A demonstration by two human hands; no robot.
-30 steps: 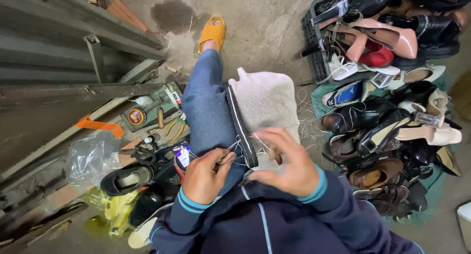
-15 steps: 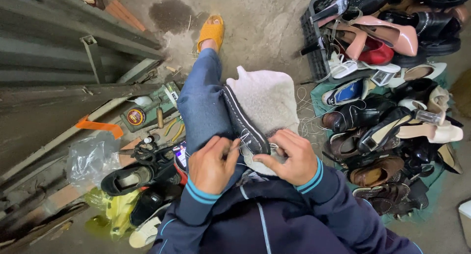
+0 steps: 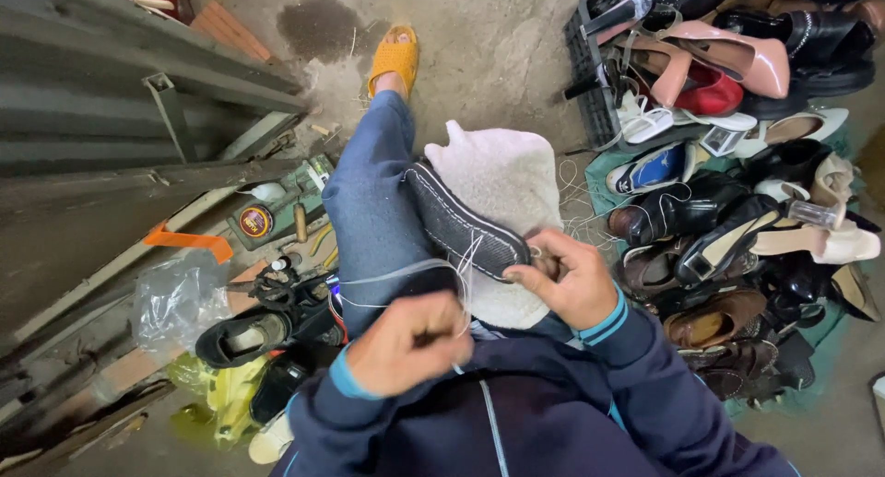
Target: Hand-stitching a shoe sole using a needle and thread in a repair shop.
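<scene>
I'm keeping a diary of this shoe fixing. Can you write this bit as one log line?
left hand: pulling white thread | right hand: steadying dark woven shoe sole | under it: white fleece cloth on lap

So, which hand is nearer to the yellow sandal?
Right. The right hand holds the dark shoe's heel end, below the yellow sandal; the left hand pulls thread lower down.

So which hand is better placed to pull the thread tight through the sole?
Probably the left hand: it already pinches the white thread leading to the dark woven shoe sole. The right hand steadies the sole's near end.
</scene>
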